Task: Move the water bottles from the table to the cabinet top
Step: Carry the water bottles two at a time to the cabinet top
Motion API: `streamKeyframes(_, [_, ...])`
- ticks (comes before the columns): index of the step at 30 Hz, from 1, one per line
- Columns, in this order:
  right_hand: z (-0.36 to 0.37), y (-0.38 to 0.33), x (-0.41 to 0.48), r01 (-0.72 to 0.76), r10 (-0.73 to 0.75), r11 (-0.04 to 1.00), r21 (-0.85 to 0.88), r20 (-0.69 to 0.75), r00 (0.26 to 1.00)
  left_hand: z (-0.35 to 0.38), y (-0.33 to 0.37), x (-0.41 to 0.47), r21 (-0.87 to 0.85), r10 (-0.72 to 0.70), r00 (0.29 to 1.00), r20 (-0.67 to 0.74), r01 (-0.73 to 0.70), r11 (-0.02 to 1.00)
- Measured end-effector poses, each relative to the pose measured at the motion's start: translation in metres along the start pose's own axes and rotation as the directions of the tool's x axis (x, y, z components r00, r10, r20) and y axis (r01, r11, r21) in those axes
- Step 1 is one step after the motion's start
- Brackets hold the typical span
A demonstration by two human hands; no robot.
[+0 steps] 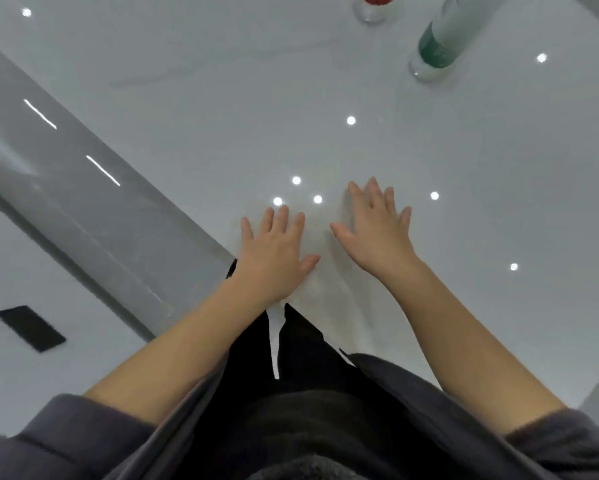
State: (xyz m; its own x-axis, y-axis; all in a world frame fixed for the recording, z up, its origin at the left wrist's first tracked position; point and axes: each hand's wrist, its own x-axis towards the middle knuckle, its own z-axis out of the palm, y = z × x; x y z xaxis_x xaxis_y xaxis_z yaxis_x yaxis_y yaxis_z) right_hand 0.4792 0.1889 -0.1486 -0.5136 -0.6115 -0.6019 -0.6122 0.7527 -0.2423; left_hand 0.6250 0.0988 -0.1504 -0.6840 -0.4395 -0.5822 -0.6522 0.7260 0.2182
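Two water bottles stand at the far side of a glossy white table (222,98). One with a green label (440,46) is at the upper right. The other, with a red label (374,5), is cut off by the top edge. My left hand (274,251) and my right hand (377,230) lie flat on the table near its front corner, side by side, fingers spread, holding nothing. Both bottles are well beyond my fingertips.
The table's grey edge (66,168) runs diagonally at the left. Below it is pale floor with a dark rectangular plate (30,327). Ceiling lights reflect as bright dots on the tabletop. My dark clothing fills the bottom of the view.
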Motion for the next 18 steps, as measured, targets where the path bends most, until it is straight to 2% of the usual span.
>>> streamKeyframes(5, [-0.021,-0.003,0.036,-0.181,0.196,0.958,0.223,-0.05,0.979,-0.047,-0.022,0.073,0.025,0.159,0.987,0.011,-0.16,0.987])
streamKeyframes(10, [-0.042,-0.012,0.074,-0.294,0.374,0.846,0.444,-0.103,0.922,-0.101,-0.04,0.148,0.013,0.297,0.955,0.021,-0.297,0.955])
streamKeyframes(14, [-0.062,-0.017,0.115,-0.247,0.492,0.686,0.684,-0.186,0.851,-0.134,-0.043,0.206,-0.042,0.376,0.927,-0.01,-0.376,0.926])
streamKeyframes(18, [-0.088,-0.014,0.157,-0.106,0.671,0.451,0.886,-0.259,0.695,-0.161,-0.031,0.253,-0.238,0.385,0.916,-0.11,-0.4,0.885])
